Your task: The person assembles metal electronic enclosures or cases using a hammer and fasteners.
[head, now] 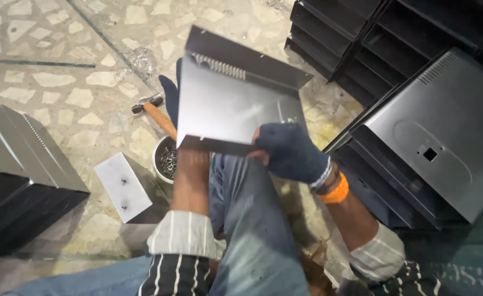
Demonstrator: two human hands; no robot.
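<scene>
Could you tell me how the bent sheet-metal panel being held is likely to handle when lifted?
The metal panel probably stays stiff: its folded edge holds shape. Likely light, since the gloved right hand pinches only one edge. Its smooth sheen suggests slipperiness.

1 head view, steeply downward, close over lap and floor (61, 49)

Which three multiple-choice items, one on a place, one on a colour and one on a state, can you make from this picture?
1. Where does the hammer lie?
A. on the floor by the bowl of screws
B. on the stacked panels
C. in a hand

2. What colour is the glove on the right hand?
A. white
B. dark blue
C. red

3. How is the bent metal panel kept?
A. flat on the floor
B. held up by hand
C. leaning against a wall

Answers: 1 A, its wooden handle rests beside the bowl; 2 B, the knit glove is dark blue; 3 B, the gloved hand grips its lower edge.
</scene>
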